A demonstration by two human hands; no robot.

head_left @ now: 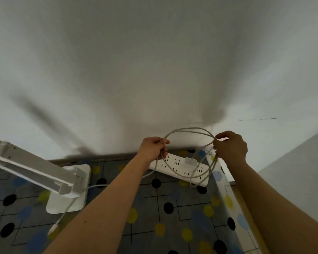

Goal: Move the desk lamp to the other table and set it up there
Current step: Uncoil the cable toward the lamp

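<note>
Two bare hands are held up over the corner of a counter. The left hand (154, 147) has its fingers curled round one side of a looped grey cord (188, 129). The right hand (229, 146) pinches the opposite side, at three o'clock, so the coil hangs between them.

Directly beneath, at six o'clock, lies a white power strip (180, 168) with a white adapter (190, 160) plugged in. The lowest loops dangle beside that adapter. They could well snag on it as the coil rises, dragging the strip or tugging the adapter loose.

One strand drops from the left hand and passes behind the forearm toward nine o'clock (whether it joins the lamp cannot be told). The desk lamp (35, 169) stands there, well apart from the hands, folded low over its flat base. A thin white lead (61, 217) trails to a loose plug (52, 229) at seven o'clock. A taut pull might slide or tip the lamp.

The counter (145, 208) ends just right of the strip, at four o'clock, so the strip could slip off. A bare wall (154, 61) closes twelve o'clock, and the open room lies toward the viewer.
</note>
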